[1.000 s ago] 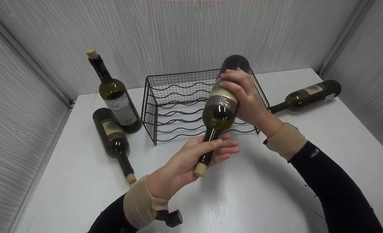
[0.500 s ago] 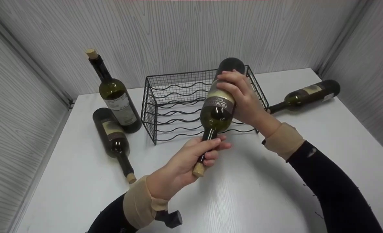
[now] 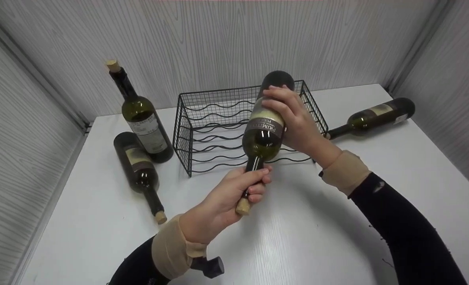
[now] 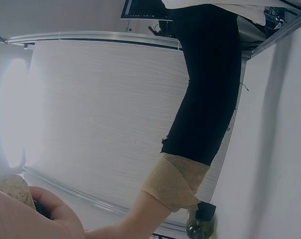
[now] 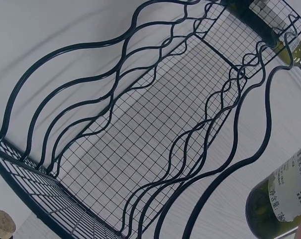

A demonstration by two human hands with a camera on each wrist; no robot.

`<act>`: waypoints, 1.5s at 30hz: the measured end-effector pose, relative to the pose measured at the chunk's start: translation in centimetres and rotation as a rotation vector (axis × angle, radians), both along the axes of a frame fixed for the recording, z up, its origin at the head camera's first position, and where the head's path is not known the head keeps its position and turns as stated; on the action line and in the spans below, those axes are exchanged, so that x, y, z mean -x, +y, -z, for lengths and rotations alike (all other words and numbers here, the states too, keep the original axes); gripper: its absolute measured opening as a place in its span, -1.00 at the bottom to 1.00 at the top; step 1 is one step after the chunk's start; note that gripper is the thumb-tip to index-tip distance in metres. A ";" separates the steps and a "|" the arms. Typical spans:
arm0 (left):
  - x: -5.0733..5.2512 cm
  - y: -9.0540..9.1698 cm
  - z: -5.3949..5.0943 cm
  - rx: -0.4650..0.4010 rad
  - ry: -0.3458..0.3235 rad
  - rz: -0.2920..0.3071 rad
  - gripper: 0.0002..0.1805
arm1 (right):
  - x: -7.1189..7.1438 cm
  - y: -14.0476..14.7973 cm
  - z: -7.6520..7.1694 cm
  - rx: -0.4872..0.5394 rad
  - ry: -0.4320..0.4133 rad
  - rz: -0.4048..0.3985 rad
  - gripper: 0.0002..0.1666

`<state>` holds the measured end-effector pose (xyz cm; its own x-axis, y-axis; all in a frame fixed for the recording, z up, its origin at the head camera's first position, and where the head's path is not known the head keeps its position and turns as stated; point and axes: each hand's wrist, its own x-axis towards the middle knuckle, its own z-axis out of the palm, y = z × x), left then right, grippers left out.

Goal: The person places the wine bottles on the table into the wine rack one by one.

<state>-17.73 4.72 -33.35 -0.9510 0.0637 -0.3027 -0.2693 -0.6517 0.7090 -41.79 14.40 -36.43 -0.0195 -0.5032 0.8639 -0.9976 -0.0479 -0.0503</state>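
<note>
A dark green corked wine bottle is held slanted, neck down and toward me, in front of and above a black wire wine rack. My left hand grips its neck, fingers curled round just above the cork. My right hand holds the bottle's body from the right, fingers across the upper label. In the left wrist view the cork shows beside the left hand. The right wrist view looks into the rack's wavy bars, with the held bottle's label at lower right.
One corked bottle stands upright left of the rack. Another bottle lies beside it, neck toward me. A third bottle lies right of the rack, its cork near the rack's side. Pale wood-grain panels enclose the white table.
The left fingers, earlier stretched out under the neck, have curled round it. Both the bottle and my right hand have shifted slightly left. Rack and other bottles stay put.
</note>
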 end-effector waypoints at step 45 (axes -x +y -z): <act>-1.0 -2.5 0.2 0.096 0.055 -0.088 -0.84 | 5.9 5.5 -0.4 -0.284 -0.563 0.493 -0.04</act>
<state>-16.78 2.17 -33.56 -0.9669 -0.0476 -0.2506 -0.1730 -0.5996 0.7814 -47.71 19.86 -36.02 -0.6921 -0.5224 0.4982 -0.7216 0.4826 -0.4964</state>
